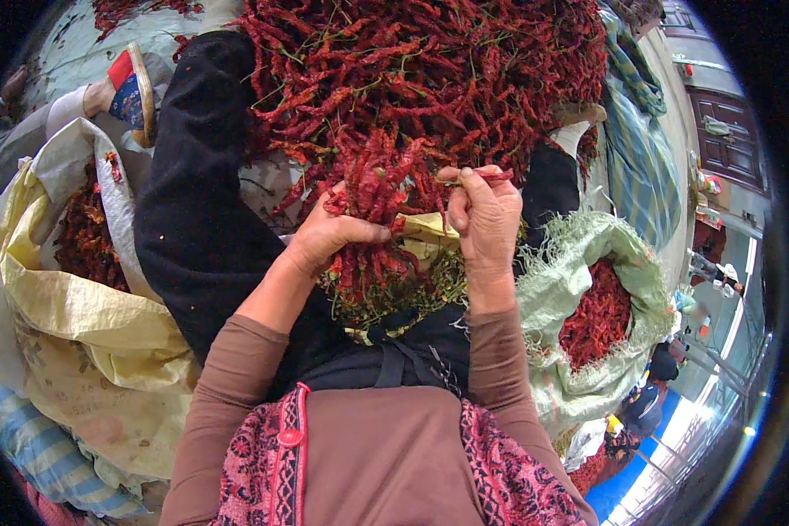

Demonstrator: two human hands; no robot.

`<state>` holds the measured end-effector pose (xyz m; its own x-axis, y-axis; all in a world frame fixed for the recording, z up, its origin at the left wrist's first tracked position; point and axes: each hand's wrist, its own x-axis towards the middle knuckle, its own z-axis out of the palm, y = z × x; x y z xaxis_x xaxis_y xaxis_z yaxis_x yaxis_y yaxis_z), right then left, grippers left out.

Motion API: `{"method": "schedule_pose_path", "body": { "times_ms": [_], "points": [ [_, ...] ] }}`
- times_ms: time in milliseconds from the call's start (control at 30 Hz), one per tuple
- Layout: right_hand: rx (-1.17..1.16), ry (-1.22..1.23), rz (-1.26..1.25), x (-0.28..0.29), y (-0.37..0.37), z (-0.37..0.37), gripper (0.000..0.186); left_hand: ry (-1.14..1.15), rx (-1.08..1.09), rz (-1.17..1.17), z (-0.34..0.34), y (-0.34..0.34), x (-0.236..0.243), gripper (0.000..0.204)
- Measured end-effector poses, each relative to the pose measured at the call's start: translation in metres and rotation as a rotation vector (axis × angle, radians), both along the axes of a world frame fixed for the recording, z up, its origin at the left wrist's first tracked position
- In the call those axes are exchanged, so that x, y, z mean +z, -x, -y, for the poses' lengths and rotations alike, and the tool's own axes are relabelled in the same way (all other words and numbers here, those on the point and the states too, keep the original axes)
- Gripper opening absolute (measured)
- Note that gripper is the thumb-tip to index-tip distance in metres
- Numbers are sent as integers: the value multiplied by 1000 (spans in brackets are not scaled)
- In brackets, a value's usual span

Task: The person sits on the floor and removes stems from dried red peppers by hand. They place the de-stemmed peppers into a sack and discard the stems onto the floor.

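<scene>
Though faint, sack print; chili bunch in left fingers, chili in right fingers.

Deep crimson across the chilli pile, flecked with green and straw tones; red too in the chilli bunch, and greenish brown in the stalks. Dark, brownish red inside the cream-and-white sack at left; clearer red inside the pale green sack at right. Black for the trousers, plain brown for the sleeves, pink and black figuring on the vest, with a coral-red button. Blue and white stripes on the lower-left cloth, blue-green checks on the right-hand cloth, flowers on blue beside red on the shoe.
</scene>
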<state>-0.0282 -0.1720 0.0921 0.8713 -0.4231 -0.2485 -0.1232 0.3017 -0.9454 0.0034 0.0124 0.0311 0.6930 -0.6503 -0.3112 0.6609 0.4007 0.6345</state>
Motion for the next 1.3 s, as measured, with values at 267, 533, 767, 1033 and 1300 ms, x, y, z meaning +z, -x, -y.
{"method": "schedule_pose_path", "body": {
  "times_ms": [267, 533, 767, 1033, 1300],
  "points": [
    [322, 296, -197, -8, 18, -36, 7, -124, 155, -172, -3, 0, -4, 39],
    [430, 688, -136, -24, 17, -39, 5, -33, 129, -43, -3, 0, 2, 31],
    [375, 542, -177, -14, 20, -51, 13, -138, 163, -151, -3, 0, 5, 30],
    [570, 973, -10, -20, 13, -39, 7, -160, 212, -100, -2, 3, -6, 27],
    [996, 237, -182, 27, 9, -25, 6, -152, 223, -194, -4, -5, -5, 38]
  ]
}}
